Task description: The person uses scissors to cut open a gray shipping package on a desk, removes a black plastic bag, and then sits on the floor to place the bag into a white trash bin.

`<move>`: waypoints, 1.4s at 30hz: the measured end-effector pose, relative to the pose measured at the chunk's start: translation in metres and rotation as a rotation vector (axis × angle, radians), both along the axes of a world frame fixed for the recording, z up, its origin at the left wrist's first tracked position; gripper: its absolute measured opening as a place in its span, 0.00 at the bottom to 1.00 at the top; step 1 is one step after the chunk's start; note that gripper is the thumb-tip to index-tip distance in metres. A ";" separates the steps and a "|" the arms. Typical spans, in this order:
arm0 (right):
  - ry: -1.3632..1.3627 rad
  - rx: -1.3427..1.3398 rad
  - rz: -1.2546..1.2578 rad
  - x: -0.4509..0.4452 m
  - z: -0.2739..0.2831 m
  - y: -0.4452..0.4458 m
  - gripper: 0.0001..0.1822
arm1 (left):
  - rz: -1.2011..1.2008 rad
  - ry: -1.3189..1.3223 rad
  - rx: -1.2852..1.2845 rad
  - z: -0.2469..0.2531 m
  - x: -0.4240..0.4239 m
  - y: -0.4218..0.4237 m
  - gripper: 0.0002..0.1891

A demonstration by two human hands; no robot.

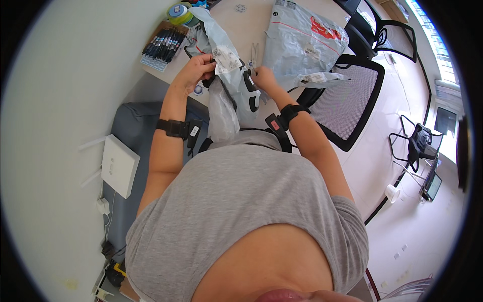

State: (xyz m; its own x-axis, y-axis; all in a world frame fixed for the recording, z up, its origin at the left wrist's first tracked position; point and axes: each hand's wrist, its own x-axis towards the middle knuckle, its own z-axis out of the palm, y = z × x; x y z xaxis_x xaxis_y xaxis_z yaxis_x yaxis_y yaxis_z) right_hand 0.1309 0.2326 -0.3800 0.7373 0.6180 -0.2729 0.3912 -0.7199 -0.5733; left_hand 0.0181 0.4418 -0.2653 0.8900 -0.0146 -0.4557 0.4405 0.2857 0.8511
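A grey plastic mailer bag (226,41) with a label and black inner lining stands in front of me, over the table's edge. My left hand (198,71) pinches its left edge between thumb and fingers. Black patches show along its right side, beside my right hand (264,78). The right fingers are curled. A slim metal tool (254,53), possibly scissors, extends from near their tips; whether they grip it or the bag's edge is unclear. A translucent plastic bag (222,111) hangs under the mailer, near my lap.
A larger grey mailer (302,41) lies on the table (241,22) to the right. At the left are a box of pens (165,44) and rolls of tape (179,13). A mesh chair (347,98) stands at right; a white router (120,166) is at left.
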 end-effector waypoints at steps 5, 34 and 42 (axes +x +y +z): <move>0.063 0.165 0.099 0.014 -0.002 -0.007 0.09 | 0.028 0.010 0.026 0.004 0.005 -0.004 0.06; 0.242 0.572 -0.055 -0.002 0.150 0.010 0.16 | 0.217 0.008 0.178 0.044 0.022 -0.041 0.06; 0.339 0.802 -0.151 -0.004 0.138 0.009 0.10 | 0.211 -0.111 0.107 0.061 0.027 -0.062 0.06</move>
